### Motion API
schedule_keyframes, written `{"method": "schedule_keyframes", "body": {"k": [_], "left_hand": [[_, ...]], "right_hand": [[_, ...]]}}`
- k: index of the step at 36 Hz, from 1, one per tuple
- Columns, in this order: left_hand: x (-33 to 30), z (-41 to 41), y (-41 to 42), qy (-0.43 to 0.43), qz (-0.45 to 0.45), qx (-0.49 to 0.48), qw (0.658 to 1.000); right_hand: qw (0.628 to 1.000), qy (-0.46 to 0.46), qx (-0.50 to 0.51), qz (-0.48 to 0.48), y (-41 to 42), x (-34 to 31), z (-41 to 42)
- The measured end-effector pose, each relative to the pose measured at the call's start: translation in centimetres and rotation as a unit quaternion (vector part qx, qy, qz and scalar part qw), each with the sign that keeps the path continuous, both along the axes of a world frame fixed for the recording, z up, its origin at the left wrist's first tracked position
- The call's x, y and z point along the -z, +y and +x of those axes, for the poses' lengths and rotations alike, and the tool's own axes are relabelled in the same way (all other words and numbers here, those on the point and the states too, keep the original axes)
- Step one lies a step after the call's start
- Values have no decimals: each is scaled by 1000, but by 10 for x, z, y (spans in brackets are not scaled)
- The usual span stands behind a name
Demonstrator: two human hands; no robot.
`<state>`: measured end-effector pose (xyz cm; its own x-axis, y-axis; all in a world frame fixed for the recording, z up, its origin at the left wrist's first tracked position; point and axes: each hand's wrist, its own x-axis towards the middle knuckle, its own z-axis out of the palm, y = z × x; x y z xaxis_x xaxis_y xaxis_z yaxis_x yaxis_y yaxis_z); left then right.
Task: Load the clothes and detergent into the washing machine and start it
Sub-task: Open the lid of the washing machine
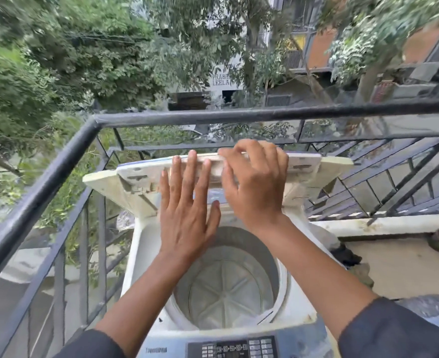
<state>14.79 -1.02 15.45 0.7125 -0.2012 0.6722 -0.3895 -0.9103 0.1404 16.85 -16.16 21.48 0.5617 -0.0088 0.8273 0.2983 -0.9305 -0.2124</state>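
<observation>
- I see both of my hands raised to the folded lid (pixel 239 167) of the top-loading washing machine (pixel 146 244), which stands in the corner of a balcony.
- My left hand (pixel 187 200) is flat and released: four fingers straight and spread, laid against the lid's underside, fingertips reaching up to its top edge, thumb pointing right. It grips nothing.
- My right hand (pixel 254 182) is grasping the lid: the fingers curl over its top edge and the thumb comes down on the near side, so the edge sits pinched between them.
- The lid stands up and folded at the far side of the machine, yellowed white with a blue strip along its back.
- Below my wrists the drum (pixel 228 288) lies open; I see its pale ribbed bottom and no clothes on the part that shows.
- The control panel (pixel 232 348) with its dark button block sits at the near edge, between my dark sleeves (pixel 394 332).
- A black metal railing (pixel 58 166) runs along the left and far sides of the machine, with trees (pixel 58 60) and buildings (pixel 316 47) beyond it.
- To the right, on the balcony floor (pixel 407 267), a dark bundle (pixel 345 255) lies just beside the machine; I cannot tell what it is.
</observation>
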Motion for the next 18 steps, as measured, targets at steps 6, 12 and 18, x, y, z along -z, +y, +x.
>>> {"method": "schedule_keyframes", "body": {"k": [6, 12, 18], "left_hand": [[-5, 19, -4, -5, 1, -4, 1000], [-11, 39, -8, 4, -2, -11, 1000], [-15, 57, -7, 15, 8, -10, 1000]], "right_hand": [[998, 30, -18, -49, -5, 20, 4], [991, 81, -27, -104, -13, 33, 15], [988, 96, -22, -122, -15, 30, 34]]}}
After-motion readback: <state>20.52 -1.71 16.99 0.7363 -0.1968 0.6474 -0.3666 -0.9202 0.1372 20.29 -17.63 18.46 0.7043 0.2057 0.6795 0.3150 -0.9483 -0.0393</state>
